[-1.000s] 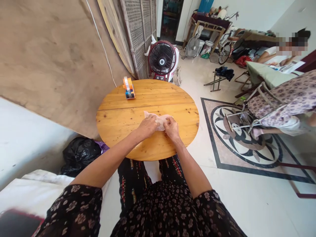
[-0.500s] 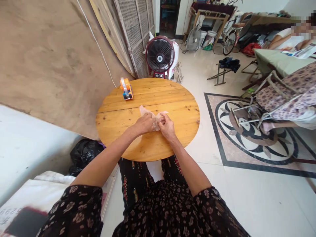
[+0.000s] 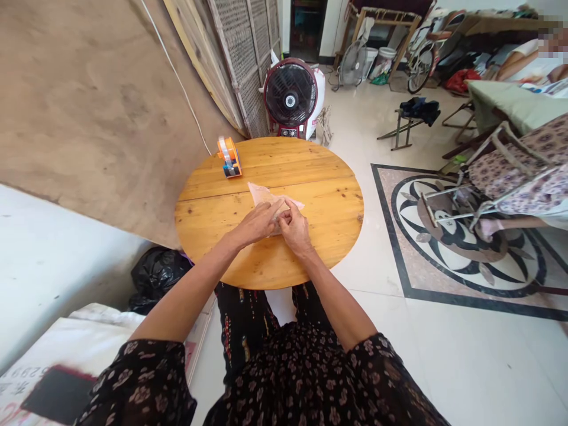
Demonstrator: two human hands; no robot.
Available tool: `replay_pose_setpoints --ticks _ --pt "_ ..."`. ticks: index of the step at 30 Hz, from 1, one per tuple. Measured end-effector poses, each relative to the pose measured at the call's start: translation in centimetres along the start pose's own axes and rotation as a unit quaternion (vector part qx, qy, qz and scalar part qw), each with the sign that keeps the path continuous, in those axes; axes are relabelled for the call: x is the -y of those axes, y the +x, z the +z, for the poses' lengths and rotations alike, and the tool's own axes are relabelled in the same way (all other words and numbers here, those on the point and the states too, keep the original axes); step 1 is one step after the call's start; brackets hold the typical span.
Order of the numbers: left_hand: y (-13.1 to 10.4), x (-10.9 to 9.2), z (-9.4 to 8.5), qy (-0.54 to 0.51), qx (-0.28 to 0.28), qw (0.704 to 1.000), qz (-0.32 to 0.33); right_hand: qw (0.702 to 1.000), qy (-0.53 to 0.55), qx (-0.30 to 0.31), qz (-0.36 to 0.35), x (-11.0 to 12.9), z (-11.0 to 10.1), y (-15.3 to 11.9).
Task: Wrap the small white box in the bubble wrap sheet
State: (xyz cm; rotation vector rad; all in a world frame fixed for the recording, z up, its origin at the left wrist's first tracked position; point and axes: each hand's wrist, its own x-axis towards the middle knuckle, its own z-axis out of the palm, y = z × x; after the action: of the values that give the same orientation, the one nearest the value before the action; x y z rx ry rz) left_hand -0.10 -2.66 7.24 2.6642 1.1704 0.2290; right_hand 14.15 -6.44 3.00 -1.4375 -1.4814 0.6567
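Note:
On the round wooden table lies a thin, translucent pinkish plastic wrap, partly folded, with a pointed corner spread out beyond my fingers. My left hand presses across it from the left, fingers close together on the folded part. From the right, my right hand pinches the wrap between bent fingers and thumb. The two hands meet at its near side and hide much of it; whether something lies inside cannot be seen. An orange and blue tape dispenser with a roll of clear tape stands near the far left edge.
A dark red fan stands just past the table. Brown board leans along the left, with a black plastic bag below. To the right are a folding chair, a stool and a seated person at a green-covered table.
My left hand has flattened and stretched its fingers over the wrap toward the right hand. The right hand has shifted slightly left, and the wrap's far corner is spread wider.

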Motion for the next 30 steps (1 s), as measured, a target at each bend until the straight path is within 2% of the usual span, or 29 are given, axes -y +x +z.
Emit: replay_pose_setpoints --ticks 4,7,13,17,21,26,30 --pt "-0.3 0.3 0.7 -0.022 -0.036 0.999 0.008 0.998 -0.05 0.042 0.006 1.2 -0.4 -0.2" --pt "-0.6 0.4 1.3 -0.045 -0.065 0.997 0.002 0.997 -0.03 0.073 0.014 1.5 -1.0 -0.5" --pt "-1.2 0.5 2.2 -0.062 -0.109 0.992 -0.009 0.993 0.074 0.088 -0.002 -0.1 -1.1 -0.9" --pt "-1.5 0.2 2.3 -0.091 -0.132 0.987 -0.02 0.992 0.089 0.092 -0.005 -0.9 -0.5 -0.4" --pt "-2.1 -0.3 2.7 -0.145 -0.166 0.973 -0.068 0.994 0.067 0.088 -0.021 -0.9 -0.3 -0.1" --pt "-2.6 -0.9 3.9 -0.217 -0.233 0.938 -0.134 0.994 0.024 0.094 -0.046 -0.5 -0.4 -0.2" --pt "-2.2 -1.4 4.5 -0.209 -0.271 0.926 -0.161 0.991 -0.006 0.119 -0.061 0.1 -0.8 -0.2"
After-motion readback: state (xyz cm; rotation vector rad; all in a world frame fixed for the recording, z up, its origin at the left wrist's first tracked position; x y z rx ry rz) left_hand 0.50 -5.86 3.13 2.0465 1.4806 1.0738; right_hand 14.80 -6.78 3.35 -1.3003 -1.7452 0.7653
